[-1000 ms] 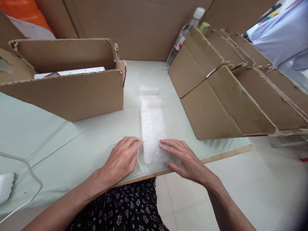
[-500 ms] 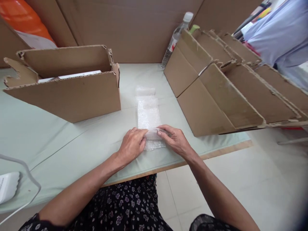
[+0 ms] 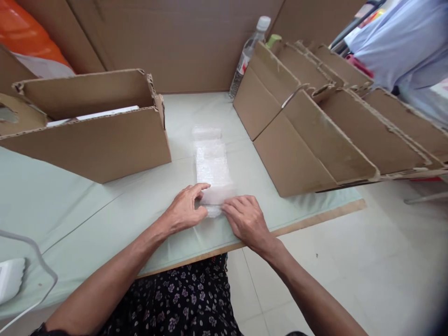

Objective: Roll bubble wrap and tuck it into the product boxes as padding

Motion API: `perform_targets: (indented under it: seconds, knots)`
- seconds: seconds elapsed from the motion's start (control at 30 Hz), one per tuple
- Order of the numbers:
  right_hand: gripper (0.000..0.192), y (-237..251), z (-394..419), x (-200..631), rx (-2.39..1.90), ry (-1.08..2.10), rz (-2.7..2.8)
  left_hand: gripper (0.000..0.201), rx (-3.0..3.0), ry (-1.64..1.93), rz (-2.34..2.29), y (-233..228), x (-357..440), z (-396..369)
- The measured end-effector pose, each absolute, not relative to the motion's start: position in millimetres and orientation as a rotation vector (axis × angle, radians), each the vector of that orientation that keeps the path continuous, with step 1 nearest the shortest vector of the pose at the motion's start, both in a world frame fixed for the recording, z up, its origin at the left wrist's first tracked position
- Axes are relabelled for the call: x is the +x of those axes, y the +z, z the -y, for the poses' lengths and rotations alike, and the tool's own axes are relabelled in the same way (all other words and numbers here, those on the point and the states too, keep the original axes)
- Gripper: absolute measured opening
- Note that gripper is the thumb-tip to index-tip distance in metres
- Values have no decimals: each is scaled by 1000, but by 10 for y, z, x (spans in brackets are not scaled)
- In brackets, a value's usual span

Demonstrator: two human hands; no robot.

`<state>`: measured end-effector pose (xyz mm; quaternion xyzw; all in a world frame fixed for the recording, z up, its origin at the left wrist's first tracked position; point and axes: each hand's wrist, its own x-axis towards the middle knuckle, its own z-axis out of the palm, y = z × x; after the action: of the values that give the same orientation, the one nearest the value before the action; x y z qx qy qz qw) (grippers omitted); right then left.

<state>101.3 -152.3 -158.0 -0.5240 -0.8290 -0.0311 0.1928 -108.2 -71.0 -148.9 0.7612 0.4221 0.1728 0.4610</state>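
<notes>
A strip of clear bubble wrap (image 3: 212, 164) lies lengthwise on the pale green tabletop, in layers at its near end. At the left side of that end is my left hand (image 3: 187, 205), thumb and forefinger spread apart, fingertips near the wrap's edge. My right hand (image 3: 245, 217) is at the near right corner, its fingers closed together on the wrap's edge. The fingers cover part of that corner, and the right thumb is hidden.
An open cardboard box (image 3: 129, 144) with flat white items stands at left. Several cardboard bins (image 3: 290, 149) line the right, a water bottle (image 3: 241, 65) behind them. A white device (image 3: 10, 280) and grey cable (image 3: 38, 247) lie front left. The table's wooden edge (image 3: 297, 226) runs in front.
My left thumb and forefinger have parted and come off the wrap. My right hand has moved down toward me, to the near corner, with its fingers turned downward. The view has shifted slightly.
</notes>
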Motion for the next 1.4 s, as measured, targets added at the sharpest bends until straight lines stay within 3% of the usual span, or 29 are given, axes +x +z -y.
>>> perform_targets:
  seconds: [0.1, 0.4, 0.63, 0.8, 0.9, 1.07, 1.23, 1.4]
  knots:
    - [21, -1506, 1421, 1031, -1514, 28, 2248, 55, 1829, 380, -895, -1459, -1147, 697]
    - [12, -1329, 1436, 934, -1420, -135, 2130, 9, 1845, 410, -1229, -1488, -908, 691]
    - [29, -1628, 1456, 961, -1418, -209, 2346, 4, 1935, 335, -1239, -1465, -874, 524]
    - [26, -1659, 1305, 968, -1420, -125, 2309, 45, 2116, 674, -1267, -1485, -986, 686]
    - [23, -1558, 1309, 991, -1439, 115, 2273, 41, 2278, 794, -1038, -1501, -1132, 860]
    - [23, -1426, 1396, 1016, -1531, 515, 2163, 34, 2083, 572, -1015, -1541, -1189, 924]
    - [20, -1414, 1533, 978, -1518, -45, 2107, 35, 2069, 450, -1182, -1596, -1035, 770]
    - [18, -1535, 1562, 931, -1492, -124, 2220, 34, 2212, 660, -1095, -1615, -1018, 782]
